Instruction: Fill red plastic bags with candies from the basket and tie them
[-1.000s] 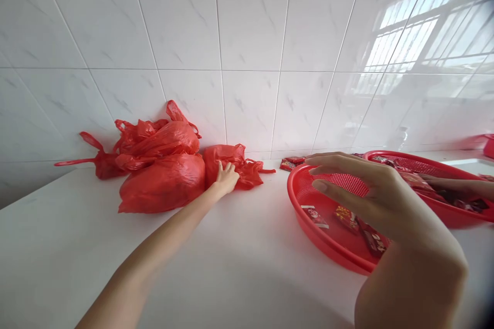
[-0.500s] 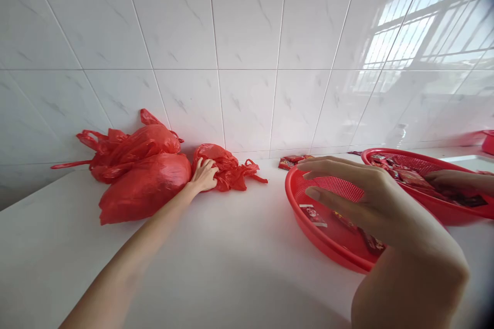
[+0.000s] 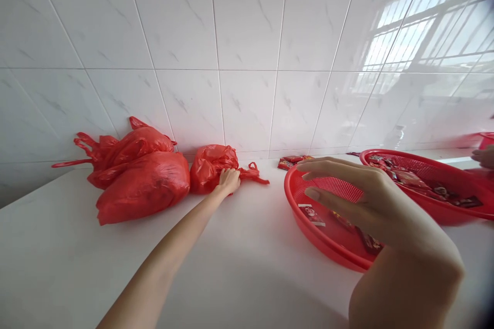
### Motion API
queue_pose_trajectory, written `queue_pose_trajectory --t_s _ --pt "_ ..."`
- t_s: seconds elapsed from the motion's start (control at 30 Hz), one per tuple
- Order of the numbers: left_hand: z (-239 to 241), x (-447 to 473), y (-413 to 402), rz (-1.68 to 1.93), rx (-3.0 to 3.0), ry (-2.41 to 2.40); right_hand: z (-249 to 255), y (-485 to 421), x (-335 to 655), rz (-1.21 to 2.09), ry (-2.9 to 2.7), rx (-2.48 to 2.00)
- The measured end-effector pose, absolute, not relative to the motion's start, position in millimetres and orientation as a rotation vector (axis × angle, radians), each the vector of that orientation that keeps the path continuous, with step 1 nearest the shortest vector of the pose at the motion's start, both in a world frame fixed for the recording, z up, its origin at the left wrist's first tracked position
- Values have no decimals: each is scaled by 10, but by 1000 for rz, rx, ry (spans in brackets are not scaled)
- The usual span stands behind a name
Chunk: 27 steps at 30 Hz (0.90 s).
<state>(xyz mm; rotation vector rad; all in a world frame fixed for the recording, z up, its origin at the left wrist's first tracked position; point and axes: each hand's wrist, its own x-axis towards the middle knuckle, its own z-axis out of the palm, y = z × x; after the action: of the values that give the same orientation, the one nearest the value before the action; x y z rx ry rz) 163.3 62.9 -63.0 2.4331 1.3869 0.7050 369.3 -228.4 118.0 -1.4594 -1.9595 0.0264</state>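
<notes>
My left hand (image 3: 228,180) reaches far across the white counter and grips the small red plastic bag (image 3: 210,167) at the wall. To its left lie larger stuffed red bags (image 3: 139,185). My right hand (image 3: 358,195) hovers with fingers spread over the near red mesh basket (image 3: 309,226), holding nothing. Several red snack packets (image 3: 312,214) lie in that basket.
A second red basket (image 3: 443,211) with several packets stands at the right, with another person's hand (image 3: 484,157) at its far edge. Loose packets (image 3: 291,162) lie by the tiled wall. A red object (image 3: 487,140) sits at the far right.
My left hand shifted right along the small bag and closed on it near its knot. The other person's hand withdrew from the right basket to its far edge.
</notes>
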Motion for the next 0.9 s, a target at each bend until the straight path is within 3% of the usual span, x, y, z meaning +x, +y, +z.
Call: queue_pose_trajectory --t_s 0.27,0.6,0.9 --pt "-203 1390 165 1118 2051 998 1147 -2189 3643 101 -1958 -1448" --pt "72 1222 -653 984 1417 610 851 -1598 3220 285 -1895 -1385" --pt "47 1155 -629 1228 1213 593 793 -1410 3251 444 -1610 -1289"
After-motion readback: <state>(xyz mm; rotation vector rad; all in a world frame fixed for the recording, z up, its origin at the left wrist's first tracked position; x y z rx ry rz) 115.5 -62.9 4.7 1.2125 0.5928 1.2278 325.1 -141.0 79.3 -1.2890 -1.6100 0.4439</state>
